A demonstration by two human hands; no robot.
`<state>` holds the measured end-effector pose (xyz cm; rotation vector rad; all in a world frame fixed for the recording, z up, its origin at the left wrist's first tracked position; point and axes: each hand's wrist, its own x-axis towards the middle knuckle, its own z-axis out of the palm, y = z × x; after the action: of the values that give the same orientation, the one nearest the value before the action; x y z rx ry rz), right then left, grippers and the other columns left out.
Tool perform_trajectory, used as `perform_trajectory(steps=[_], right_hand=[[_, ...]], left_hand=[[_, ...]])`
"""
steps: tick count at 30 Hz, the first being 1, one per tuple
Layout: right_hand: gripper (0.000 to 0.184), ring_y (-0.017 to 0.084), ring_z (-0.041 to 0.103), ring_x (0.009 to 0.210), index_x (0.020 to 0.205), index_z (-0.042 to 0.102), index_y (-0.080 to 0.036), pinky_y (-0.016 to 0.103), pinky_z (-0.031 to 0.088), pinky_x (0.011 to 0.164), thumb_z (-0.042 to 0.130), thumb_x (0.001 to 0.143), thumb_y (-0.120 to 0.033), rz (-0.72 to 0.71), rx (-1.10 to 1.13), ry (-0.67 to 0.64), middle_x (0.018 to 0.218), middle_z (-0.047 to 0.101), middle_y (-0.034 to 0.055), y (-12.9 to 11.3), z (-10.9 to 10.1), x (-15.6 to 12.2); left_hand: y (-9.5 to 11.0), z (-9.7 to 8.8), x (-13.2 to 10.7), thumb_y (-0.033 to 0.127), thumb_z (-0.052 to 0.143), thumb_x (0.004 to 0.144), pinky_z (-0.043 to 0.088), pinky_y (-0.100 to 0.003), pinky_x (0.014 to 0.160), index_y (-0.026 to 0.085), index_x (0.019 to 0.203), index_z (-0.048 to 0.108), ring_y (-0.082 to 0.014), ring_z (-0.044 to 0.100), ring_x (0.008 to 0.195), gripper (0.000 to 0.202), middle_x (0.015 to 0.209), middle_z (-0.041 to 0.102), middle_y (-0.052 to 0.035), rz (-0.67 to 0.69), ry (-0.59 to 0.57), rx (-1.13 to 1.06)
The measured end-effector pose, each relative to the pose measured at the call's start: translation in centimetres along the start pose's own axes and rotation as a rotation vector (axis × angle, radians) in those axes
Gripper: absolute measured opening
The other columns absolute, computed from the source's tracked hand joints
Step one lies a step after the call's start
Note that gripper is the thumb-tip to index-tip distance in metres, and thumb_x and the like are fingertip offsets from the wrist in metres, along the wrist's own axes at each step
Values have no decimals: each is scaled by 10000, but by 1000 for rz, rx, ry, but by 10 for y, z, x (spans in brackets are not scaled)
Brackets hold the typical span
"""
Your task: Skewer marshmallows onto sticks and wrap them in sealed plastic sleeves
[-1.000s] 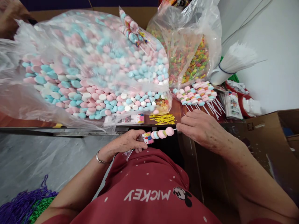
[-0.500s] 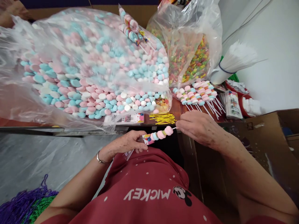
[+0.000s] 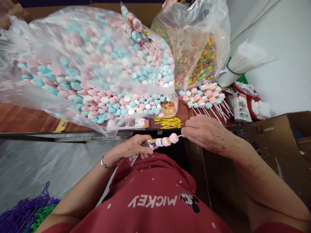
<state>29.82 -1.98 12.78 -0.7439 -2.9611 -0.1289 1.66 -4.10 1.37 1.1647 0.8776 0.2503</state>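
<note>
My left hand (image 3: 139,146) is closed around a printed clear plastic bag (image 3: 152,144) in front of my body. A skewer of pink and blue marshmallows (image 3: 167,141) with small gummy rings between them runs into the bag's mouth, its lower end inside. On the other side, my right hand (image 3: 202,132) pinches the white stick of that skewer by its bare end. Just beyond the hands, yellow twist ties (image 3: 168,122) lie in a pile at the table edge. More marshmallow skewers (image 3: 204,95) are heaped behind my right hand.
A large clear bag of marshmallows (image 3: 102,71) covers the table's left. Two wrapped skewers (image 3: 136,27) rest on it. Behind is a bag of gummy rings (image 3: 194,55). White sticks (image 3: 245,60) stand in a cup at right, near printed bags (image 3: 241,106) and a cardboard box (image 3: 279,139).
The skewer has slid a little further left into the bag, with my right hand following. The big marshmallow bag's front left edge has shifted, baring more tabletop and a yellow strip.
</note>
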Motion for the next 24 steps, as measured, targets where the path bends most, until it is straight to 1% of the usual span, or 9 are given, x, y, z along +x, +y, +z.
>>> perform_trajectory(steps=[4,7,12,17,20,24], right_hand=[[324,170,480,683,809,644,-171,291,319,667,414,1029,-228,67,60,44,721,578,26,4,3,-2],[355,170,479,671,796,643,-171,286,327,662,392,1038,-236,86,53,48,702,561,24,6,5,-4],[369,173,469,664,789,645,-173,285,317,656,381,1039,-237,86,16,43,688,547,23,5,4,-6],[366,174,461,664,763,633,-179,287,308,662,390,1033,-221,108,-8,46,688,550,25,3,4,-8],[372,175,454,663,763,633,-178,293,304,664,388,1039,-226,102,-8,56,690,547,24,3,5,-10],[363,181,429,662,750,624,-180,308,283,664,400,1034,-204,58,-24,18,686,539,23,0,4,-8]], left_hand=[[1,1,0,378,796,702,551,-247,552,156,916,604,-126,632,566,364,675,663,14,2,-22,2],[2,1,0,366,793,703,552,-248,555,146,940,616,-128,633,569,368,681,663,14,4,-30,3],[-2,1,1,379,802,711,552,-234,536,136,922,604,-128,642,548,378,662,674,2,13,-34,-61],[-8,1,3,377,830,701,585,-265,541,138,884,596,-153,671,557,381,638,659,4,46,-38,-199],[-8,1,3,377,832,704,592,-269,543,141,858,588,-157,676,553,373,615,659,1,47,-23,-219],[-7,2,3,405,837,695,571,-245,515,140,855,574,-147,667,526,406,624,675,-11,14,-22,-194]])
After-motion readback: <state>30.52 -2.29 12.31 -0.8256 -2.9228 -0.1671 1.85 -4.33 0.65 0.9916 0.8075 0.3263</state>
